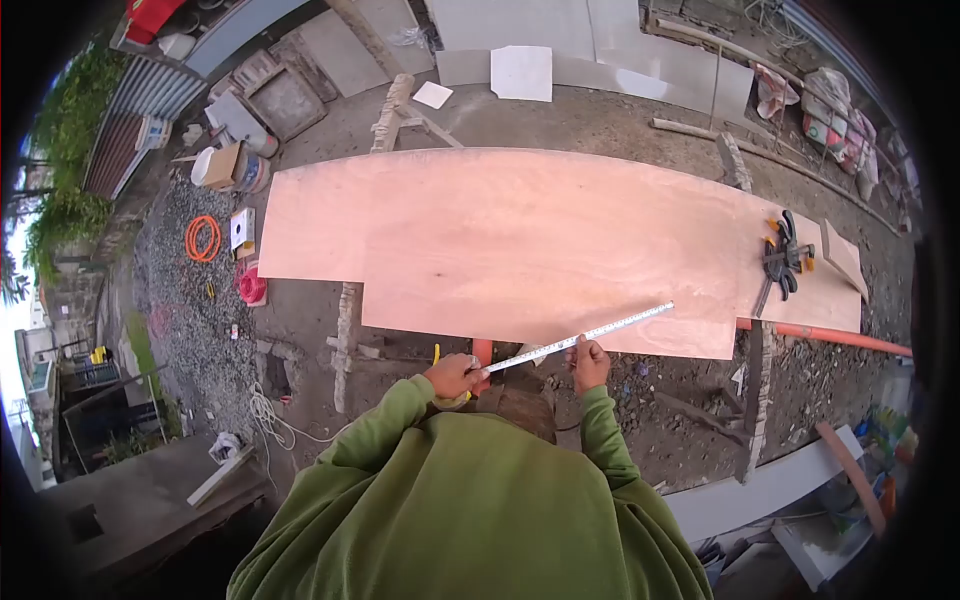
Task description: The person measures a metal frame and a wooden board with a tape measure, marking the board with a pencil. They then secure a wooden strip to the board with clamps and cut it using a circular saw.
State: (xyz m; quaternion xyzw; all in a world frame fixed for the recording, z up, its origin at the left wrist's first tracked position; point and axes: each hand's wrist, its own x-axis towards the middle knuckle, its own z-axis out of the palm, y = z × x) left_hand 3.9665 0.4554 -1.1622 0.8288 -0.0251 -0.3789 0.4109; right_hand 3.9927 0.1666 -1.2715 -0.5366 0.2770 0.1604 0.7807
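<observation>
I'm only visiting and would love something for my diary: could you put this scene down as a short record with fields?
Left hand: grips the tape at its near end
Right hand: pinches the tape partway along
Tape: drawn out, far end over the wood
Clamps: on the wood, right side
Orange coil: on gravel, left

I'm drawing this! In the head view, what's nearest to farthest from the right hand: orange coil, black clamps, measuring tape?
1. Measuring tape: held by the right hand.
2. Black clamps: right, on the wooden sheet.
3. Orange coil: far left, on gravel.
</observation>
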